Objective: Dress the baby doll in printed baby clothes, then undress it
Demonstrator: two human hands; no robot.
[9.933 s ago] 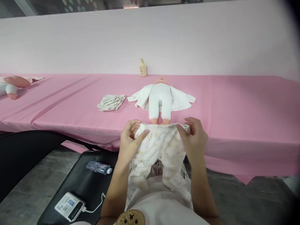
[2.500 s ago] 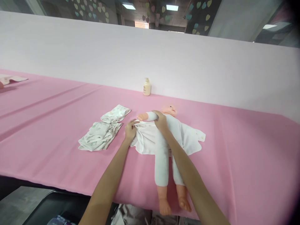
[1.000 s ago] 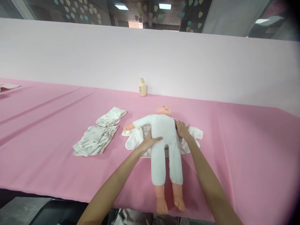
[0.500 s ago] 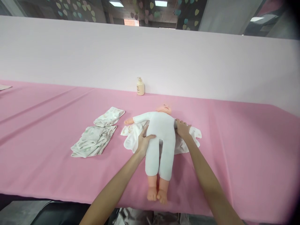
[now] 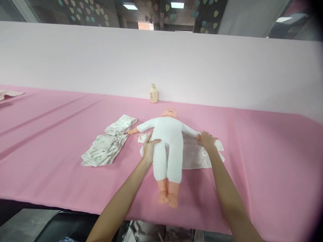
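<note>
Pink cloth [image 5: 55, 174] is backed by a white wall [image 5: 75, 60], and on it the doll [image 5: 168, 132] is laid face-up over a white garment [image 5: 193, 156]. Its hip's braced by the left hand [image 5: 148, 149], thumb and fingers spread, probably so nothing slides; its outstretched arm's gripped near the end by the right hand [image 5: 207, 140]. Soft white body, legs together, feet uncovered.

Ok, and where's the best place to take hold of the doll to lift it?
Probably by the doll's upper torso, one hand at each side below the arms, coming from the feet end. It lies feet toward you, arms spread, leaving both sides reachable. The arm end at your right hand looks thinner, likely a poorer hold.
</note>
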